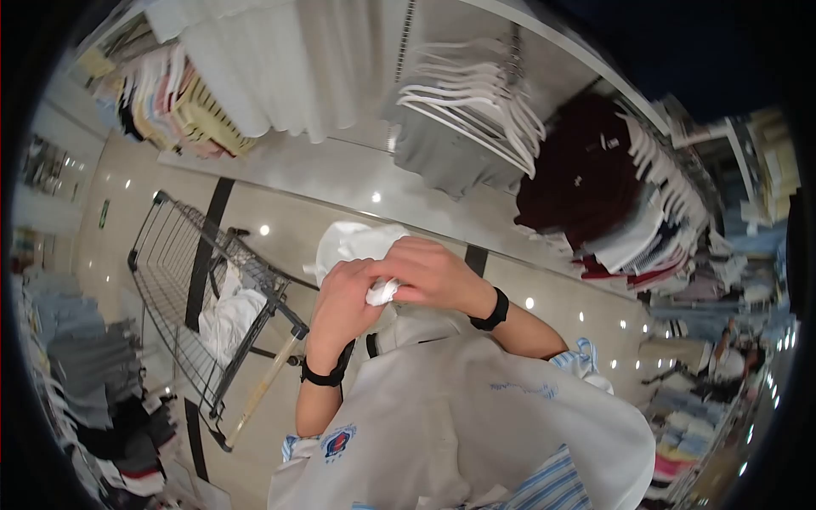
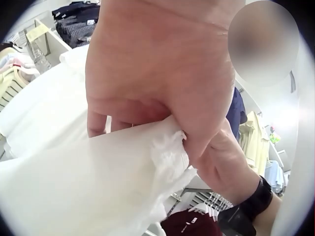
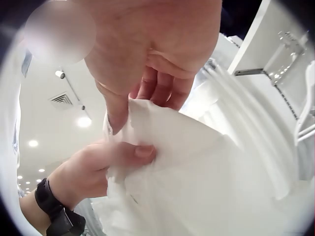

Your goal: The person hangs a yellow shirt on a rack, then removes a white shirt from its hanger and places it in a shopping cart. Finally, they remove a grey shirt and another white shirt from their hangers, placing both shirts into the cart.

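In front of the person's chest, both hands hold a white garment (image 1: 361,240), gathered between them at the top. In the left wrist view the left hand (image 1: 344,296) grips it by its frilled, bunched edge, thumb on one side and fingers behind. The right hand (image 1: 435,270) pinches the same edge close beside; in the right wrist view its thumb lies in front and its curled fingers go behind the white fabric (image 3: 197,152). A small twist of white fabric (image 1: 382,291) shows between the two hands. The rest of the garment hangs down below them.
A wire shopping cart (image 1: 174,289) with white fabric (image 1: 229,323) inside stands at the left. Ahead, a wall rack carries white hangers (image 1: 476,110), grey garments and dark maroon shirts (image 1: 578,170). More clothes racks (image 1: 85,365) line the left side; long white garments (image 1: 255,68) hang at the top.
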Available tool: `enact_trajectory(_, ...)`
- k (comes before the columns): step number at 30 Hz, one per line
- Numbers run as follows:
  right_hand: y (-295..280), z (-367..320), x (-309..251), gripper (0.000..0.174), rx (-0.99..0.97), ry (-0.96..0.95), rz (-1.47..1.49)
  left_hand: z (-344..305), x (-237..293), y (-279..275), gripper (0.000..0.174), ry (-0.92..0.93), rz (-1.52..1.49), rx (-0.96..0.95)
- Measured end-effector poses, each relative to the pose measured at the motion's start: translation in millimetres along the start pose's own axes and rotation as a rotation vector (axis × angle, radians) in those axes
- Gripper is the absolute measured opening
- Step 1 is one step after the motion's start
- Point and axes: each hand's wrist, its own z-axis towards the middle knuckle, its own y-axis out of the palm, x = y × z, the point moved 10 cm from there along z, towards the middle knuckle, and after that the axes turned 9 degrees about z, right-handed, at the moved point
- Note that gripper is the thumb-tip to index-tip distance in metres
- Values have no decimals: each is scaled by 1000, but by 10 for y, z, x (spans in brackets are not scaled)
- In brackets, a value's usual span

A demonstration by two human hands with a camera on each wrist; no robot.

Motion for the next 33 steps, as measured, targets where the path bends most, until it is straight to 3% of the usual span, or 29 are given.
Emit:
enact_trajectory(3,-160,-289,95,45,152,183,-43,77,70,1,23,101,-101,110)
enact_trajectory(7,-362,-775,237,63,423,441,-103,131,24,5,21,12,-327,206)
enact_trajectory(8,-289,-898,310,71,364,565,-125,134,63,-17,17,-2,-372,215)
enact_trajectory(11,90,-1326,653,66,317,700,-102,88,135,-1,12,-53,-545,313)
enact_trajectory(12,183,-1407,760,54,328,718,-3,62,182,-7,11,-38,-555,349)
enact_trajectory(13,209,-1483,809,54,344,716,12,39,247,18,11,-35,-539,336)
enact_trajectory(15,367,-1614,943,41,171,809,-22,-16,286,21,11,-96,-600,386)
enact_trajectory(16,313,-1626,901,30,228,787,-32,-31,337,50,11,-93,-581,378)
enact_trajectory(17,293,-1683,918,30,241,779,-16,-66,330,80,12,-134,-590,410)
enact_trajectory(20,-35,-1852,872,15,373,560,-1,-121,383,173,13,-195,-545,481)
enact_trajectory(22,-311,-2039,823,16,419,552,53,-144,504,172,14,-220,-487,517)
enact_trajectory(25,-789,-2361,764,20,459,526,79,-53,819,282,29,-275,-409,372)
enact_trajectory(26,-955,-2486,763,19,508,516,102,1,938,362,34,-160,-241,347)
enact_trajectory(29,-1281,-2882,791,19,587,518,118,59,1421,590,32,-231,20,207)
enact_trajectory(31,-1449,-3054,618,25,718,387,44,113,1747,760,30,-194,95,220)
enact_trajectory(33,-1426,-3142,481,33,705,356,55,158,2066,923,31,-202,140,206)
